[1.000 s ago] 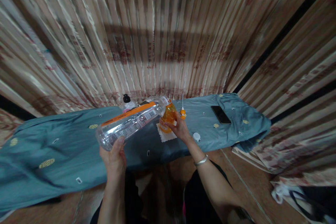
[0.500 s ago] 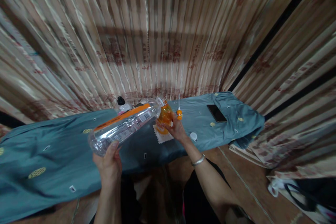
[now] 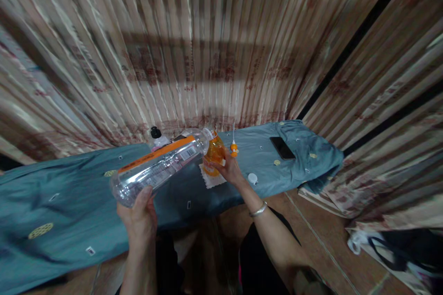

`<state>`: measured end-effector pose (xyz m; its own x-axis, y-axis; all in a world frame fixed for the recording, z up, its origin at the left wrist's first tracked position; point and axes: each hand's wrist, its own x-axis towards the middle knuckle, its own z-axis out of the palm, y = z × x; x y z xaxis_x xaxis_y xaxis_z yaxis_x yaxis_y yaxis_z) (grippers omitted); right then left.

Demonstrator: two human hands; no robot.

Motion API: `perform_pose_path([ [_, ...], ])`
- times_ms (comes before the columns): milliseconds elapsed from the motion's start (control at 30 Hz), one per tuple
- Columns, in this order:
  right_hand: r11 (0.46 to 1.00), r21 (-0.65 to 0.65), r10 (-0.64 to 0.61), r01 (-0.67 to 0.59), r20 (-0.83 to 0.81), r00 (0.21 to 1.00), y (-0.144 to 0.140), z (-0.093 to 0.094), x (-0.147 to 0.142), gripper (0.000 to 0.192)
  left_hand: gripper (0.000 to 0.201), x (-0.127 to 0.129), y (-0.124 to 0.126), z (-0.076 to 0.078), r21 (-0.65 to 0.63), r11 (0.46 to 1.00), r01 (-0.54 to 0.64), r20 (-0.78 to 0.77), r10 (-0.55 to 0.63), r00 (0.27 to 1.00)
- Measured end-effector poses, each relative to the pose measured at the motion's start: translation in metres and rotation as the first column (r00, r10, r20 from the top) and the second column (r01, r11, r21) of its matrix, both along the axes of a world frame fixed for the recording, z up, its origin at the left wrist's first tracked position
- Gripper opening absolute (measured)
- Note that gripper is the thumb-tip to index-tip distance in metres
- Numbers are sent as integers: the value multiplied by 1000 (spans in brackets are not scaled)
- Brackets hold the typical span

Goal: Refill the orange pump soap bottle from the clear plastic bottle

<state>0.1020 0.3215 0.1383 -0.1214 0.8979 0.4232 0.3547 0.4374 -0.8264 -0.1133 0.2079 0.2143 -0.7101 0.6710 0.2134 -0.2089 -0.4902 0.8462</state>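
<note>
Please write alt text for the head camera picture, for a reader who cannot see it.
A person's left hand tips a clear plastic bottle, its mouth at an orange jar that the right hand steadies on a table under a blue cloth. A white cap and a black phone lie to the right.

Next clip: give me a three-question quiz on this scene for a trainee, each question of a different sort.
1. True or false: the left hand holds the clear plastic bottle upright.
2. Which thing does the right hand steady? A) the black phone B) the orange glass C) the white cap
3. Fill in: the orange glass stands on a small white ____ on the blue cloth.

Key: 1. False, it is tipped nearly level, its mouth at the glass. 2. B. 3. napkin.
</note>
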Motion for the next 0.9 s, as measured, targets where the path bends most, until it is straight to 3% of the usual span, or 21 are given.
perform_pose_path([
  [333,1000,11,-7,7,19,1000,-1,1,1,55,56,-1,1,-2,-24,1000,-7,-40,6,999],
  [667,1000,-12,-14,14,10,1000,1,-2,1,59,50,-1,0,-3,-8,1000,-19,-3,19,1000],
  [900,1000,-4,-14,14,2,1000,3,-5,2,57,59,-3,1,-6,-30,999,-28,-5,28,1000],
])
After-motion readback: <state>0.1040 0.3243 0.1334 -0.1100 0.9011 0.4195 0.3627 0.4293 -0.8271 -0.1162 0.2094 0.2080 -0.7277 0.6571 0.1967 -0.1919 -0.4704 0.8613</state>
